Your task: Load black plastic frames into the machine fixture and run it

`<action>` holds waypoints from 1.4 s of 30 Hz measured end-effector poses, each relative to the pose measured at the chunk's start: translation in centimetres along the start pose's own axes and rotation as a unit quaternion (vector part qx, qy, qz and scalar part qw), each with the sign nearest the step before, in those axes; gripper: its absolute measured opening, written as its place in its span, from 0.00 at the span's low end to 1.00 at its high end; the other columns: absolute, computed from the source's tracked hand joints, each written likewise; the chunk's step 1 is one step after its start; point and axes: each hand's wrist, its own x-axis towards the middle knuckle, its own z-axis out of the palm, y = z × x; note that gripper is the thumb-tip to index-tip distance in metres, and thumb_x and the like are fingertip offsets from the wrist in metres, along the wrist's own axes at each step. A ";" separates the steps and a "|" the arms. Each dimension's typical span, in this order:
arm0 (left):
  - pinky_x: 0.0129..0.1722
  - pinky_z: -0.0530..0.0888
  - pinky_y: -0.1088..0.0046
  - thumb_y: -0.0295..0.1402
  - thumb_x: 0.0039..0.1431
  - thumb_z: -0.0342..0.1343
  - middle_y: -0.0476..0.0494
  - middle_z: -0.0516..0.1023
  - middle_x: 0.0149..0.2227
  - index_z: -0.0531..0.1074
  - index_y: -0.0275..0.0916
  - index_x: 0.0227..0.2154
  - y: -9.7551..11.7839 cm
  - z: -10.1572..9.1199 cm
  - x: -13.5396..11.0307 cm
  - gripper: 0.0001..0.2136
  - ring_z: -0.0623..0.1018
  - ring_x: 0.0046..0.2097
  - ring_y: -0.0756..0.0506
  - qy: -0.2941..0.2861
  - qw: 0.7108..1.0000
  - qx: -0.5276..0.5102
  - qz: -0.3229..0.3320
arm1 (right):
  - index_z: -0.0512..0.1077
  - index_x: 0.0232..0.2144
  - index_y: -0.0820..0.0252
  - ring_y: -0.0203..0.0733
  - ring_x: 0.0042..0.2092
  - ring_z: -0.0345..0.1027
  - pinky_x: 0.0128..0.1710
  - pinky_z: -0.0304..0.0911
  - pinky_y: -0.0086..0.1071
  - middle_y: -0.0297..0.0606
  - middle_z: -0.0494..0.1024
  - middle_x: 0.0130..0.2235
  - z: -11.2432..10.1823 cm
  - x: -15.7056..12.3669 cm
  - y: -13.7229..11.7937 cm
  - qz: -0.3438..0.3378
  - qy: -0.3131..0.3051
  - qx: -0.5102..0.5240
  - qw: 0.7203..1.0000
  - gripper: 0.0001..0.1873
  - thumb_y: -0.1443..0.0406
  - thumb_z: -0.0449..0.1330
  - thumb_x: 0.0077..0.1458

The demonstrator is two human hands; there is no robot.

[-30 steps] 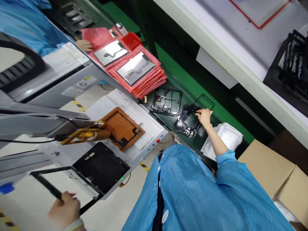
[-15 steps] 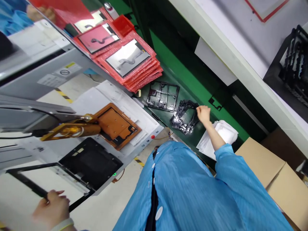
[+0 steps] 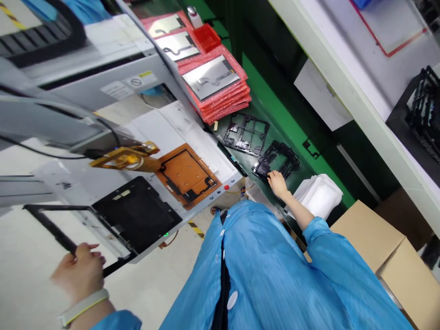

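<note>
At the lower left, my left hand (image 3: 81, 270) has its fingers closed round the edge of a black hinged frame (image 3: 57, 231). This frame stands raised beside a black flat plate (image 3: 137, 217) on the machine bed. My right hand (image 3: 277, 184) reaches to the near edge of a loose pile of thin black frames (image 3: 290, 158). Its fingertips pinch at that edge, partly hidden against the dark parts. A neater stack of black frames (image 3: 248, 133) lies just beyond. Between my hands, an orange fixture (image 3: 185, 174) holds a thin black frame in its recess.
Red bubble-wrap sleeves (image 3: 220, 103) with silvery panels are stacked at the back of the green bench. A white sheet pile (image 3: 321, 197) and an open cardboard box (image 3: 369, 233) stand right. A gold-coloured machine head (image 3: 132, 158) juts over the bed. A white shelf edge (image 3: 343, 87) crosses above.
My right hand has moved from the right side of the black frame pile to its near edge. My left hand keeps hold of the hinged frame. The view has shifted.
</note>
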 end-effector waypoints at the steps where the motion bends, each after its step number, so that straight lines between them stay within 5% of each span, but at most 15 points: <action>1: 0.22 0.63 0.71 0.44 0.48 0.54 0.52 0.66 0.21 0.68 0.46 0.28 -0.3 -0.1 0.4 0.09 0.69 0.25 0.46 0.005 0.999 -0.041 -0.017 | 0.77 0.61 0.69 0.54 0.57 0.70 0.65 0.62 0.46 0.57 0.77 0.58 -0.3 -0.2 -0.3 0.000 0.011 0.005 1.000 0.18 0.68 0.54 0.77; 5: 0.23 0.62 0.73 0.39 0.53 0.55 0.54 0.65 0.20 0.71 0.42 0.29 -1.0 -0.8 1.0 0.07 0.67 0.24 0.49 0.010 0.993 -0.101 -0.060 | 0.77 0.60 0.67 0.56 0.57 0.70 0.64 0.65 0.48 0.56 0.78 0.57 -0.9 -1.3 -3.8 -0.043 0.080 0.057 0.994 0.19 0.67 0.52 0.77; 9: 0.26 0.64 0.73 0.40 0.67 0.52 0.54 0.66 0.21 0.74 0.37 0.33 -1.3 -1.6 0.9 0.13 0.66 0.25 0.50 -0.015 0.988 -0.146 -0.050 | 0.78 0.60 0.60 0.55 0.56 0.72 0.62 0.70 0.50 0.54 0.78 0.56 0.8 -2.9 -11.1 -0.158 0.123 0.133 0.971 0.19 0.64 0.53 0.76; 16: 0.30 0.68 0.75 0.40 0.74 0.50 0.52 0.72 0.30 0.74 0.32 0.54 -3.2 -0.8 2.5 0.17 0.69 0.27 0.52 -0.008 0.981 -0.195 0.015 | 0.80 0.57 0.59 0.50 0.55 0.70 0.59 0.69 0.41 0.48 0.78 0.55 8.7 -4.4 -28.5 -0.414 -0.056 0.081 0.905 0.14 0.70 0.58 0.75; 20: 0.43 0.75 0.72 0.39 0.73 0.55 0.38 0.81 0.47 0.73 0.33 0.59 -5.2 -1.0 1.4 0.19 0.77 0.37 0.49 0.063 0.982 -0.151 0.100 | 0.79 0.57 0.62 0.48 0.54 0.67 0.60 0.64 0.39 0.47 0.77 0.55 12.9 -2.9 -36.9 -0.484 -0.129 -0.010 0.866 0.15 0.73 0.56 0.76; 23: 0.51 0.76 0.66 0.40 0.75 0.54 0.32 0.81 0.54 0.75 0.33 0.60 -6.9 -1.9 -0.7 0.20 0.78 0.42 0.46 0.088 0.976 -0.111 0.168 | 0.78 0.57 0.65 0.49 0.54 0.65 0.61 0.62 0.39 0.49 0.76 0.55 15.4 -1.5 -40.9 -0.494 -0.140 -0.059 0.856 0.16 0.75 0.55 0.75; 27: 0.54 0.76 0.63 0.40 0.77 0.52 0.31 0.82 0.51 0.78 0.32 0.61 -8.7 -2.8 -2.7 0.21 0.79 0.43 0.44 0.080 0.971 -0.084 0.209 | 0.79 0.55 0.67 0.49 0.55 0.64 0.62 0.61 0.40 0.49 0.76 0.55 17.7 -0.6 -43.2 -0.472 -0.143 -0.058 0.868 0.16 0.77 0.57 0.72; 33: 0.49 0.79 0.65 0.39 0.76 0.56 0.35 0.84 0.51 0.79 0.36 0.61 -10.4 -2.9 -2.6 0.19 0.80 0.41 0.46 0.110 0.950 -0.103 0.273 | 0.81 0.55 0.65 0.53 0.57 0.65 0.64 0.61 0.46 0.51 0.75 0.57 19.3 -0.6 -44.1 -0.440 -0.110 -0.040 0.890 0.17 0.77 0.59 0.69; 38: 0.62 0.79 0.58 0.36 0.77 0.53 0.30 0.82 0.61 0.77 0.38 0.65 -10.8 -2.2 -2.4 0.20 0.82 0.59 0.40 0.126 0.929 -0.092 0.335 | 0.75 0.67 0.64 0.57 0.63 0.65 0.68 0.62 0.52 0.54 0.75 0.62 19.8 -1.9 -43.2 -0.437 -0.102 -0.042 0.892 0.26 0.75 0.58 0.70; 42: 0.69 0.74 0.50 0.34 0.75 0.55 0.31 0.79 0.67 0.78 0.40 0.64 -10.3 0.0 -2.6 0.19 0.78 0.68 0.37 0.082 0.897 -0.043 0.432 | 0.69 0.72 0.66 0.57 0.75 0.55 0.74 0.58 0.52 0.57 0.66 0.74 19.8 -4.3 -40.9 -0.434 -0.115 -0.013 0.894 0.33 0.77 0.58 0.67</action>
